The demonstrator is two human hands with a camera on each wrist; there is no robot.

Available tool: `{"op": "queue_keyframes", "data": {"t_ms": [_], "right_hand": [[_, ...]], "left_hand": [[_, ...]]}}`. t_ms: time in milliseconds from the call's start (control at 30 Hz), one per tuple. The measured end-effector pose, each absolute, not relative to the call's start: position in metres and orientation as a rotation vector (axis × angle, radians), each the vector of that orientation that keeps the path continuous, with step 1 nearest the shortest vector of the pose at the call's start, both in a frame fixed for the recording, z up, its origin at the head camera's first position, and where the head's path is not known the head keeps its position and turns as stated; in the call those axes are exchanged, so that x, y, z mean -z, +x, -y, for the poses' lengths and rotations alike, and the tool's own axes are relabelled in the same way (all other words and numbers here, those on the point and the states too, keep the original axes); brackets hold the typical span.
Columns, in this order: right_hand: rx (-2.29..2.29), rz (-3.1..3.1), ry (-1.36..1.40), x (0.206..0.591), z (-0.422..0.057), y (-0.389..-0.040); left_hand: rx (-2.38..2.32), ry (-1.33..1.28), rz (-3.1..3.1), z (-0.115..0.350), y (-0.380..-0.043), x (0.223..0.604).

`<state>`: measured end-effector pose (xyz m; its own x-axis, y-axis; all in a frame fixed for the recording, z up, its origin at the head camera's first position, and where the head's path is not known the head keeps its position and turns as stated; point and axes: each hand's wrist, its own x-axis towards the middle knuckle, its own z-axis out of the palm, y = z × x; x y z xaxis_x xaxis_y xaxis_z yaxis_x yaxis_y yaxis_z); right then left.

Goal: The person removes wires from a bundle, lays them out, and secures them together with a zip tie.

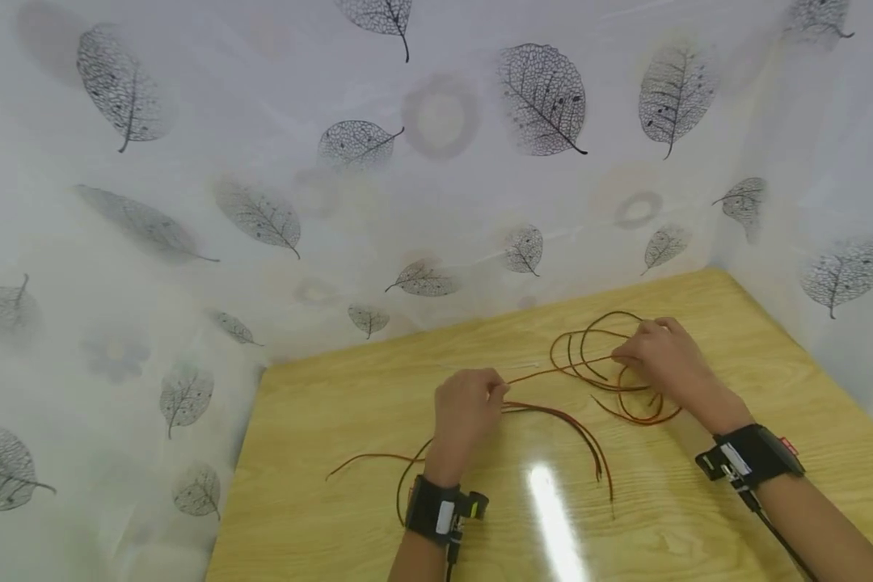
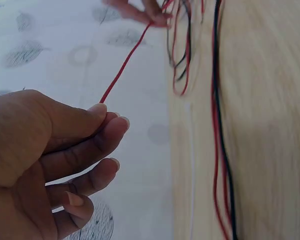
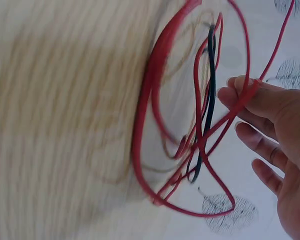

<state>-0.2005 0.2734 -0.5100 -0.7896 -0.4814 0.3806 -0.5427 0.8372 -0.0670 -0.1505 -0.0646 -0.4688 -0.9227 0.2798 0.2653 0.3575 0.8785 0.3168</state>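
A thin red wire (image 1: 553, 370) runs between the two hands, lifted above the table. My left hand (image 1: 468, 408) pinches it between thumb and index finger, its other fingers loosely bent, as the left wrist view shows. At the other end my right hand (image 1: 665, 360) pinches the red wire (image 3: 250, 92) with thumb and fingertips. Loose loops of red and black wire (image 3: 140, 135) hang or lie beside and below the right hand. A few red and black wires (image 1: 567, 419) lie to the right of the left hand, their ends curving toward the front.
The wooden table (image 1: 320, 404) meets walls draped in a leaf-print sheet (image 1: 436, 194) at the back and sides. Near the back edge lies a thin white strip (image 2: 191, 150). A wire end (image 1: 367, 456) sticks out left of the left wrist. Each wrist wears a black strap with a cable.
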Motion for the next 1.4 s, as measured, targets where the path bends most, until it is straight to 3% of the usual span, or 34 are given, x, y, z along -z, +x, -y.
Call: {"op": "queue_keyframes", "data": {"t_ms": [233, 700, 1400], "right_hand": [[-0.210, 2.764, 0.649, 0.506, -0.303, -0.209], [-0.210, 2.717, 0.571, 0.502, -0.316, -0.216], [-0.158, 2.333, 0.506, 0.483, -0.321, -0.214]], "left_hand": [[0.650, -0.368, 2.784, 0.105, -0.147, 0.455], [0.609, -0.260, 2.634, 0.160, -0.128, 0.448], [0.558, -0.185, 2.496, 0.192, -0.111, 0.421]]}}
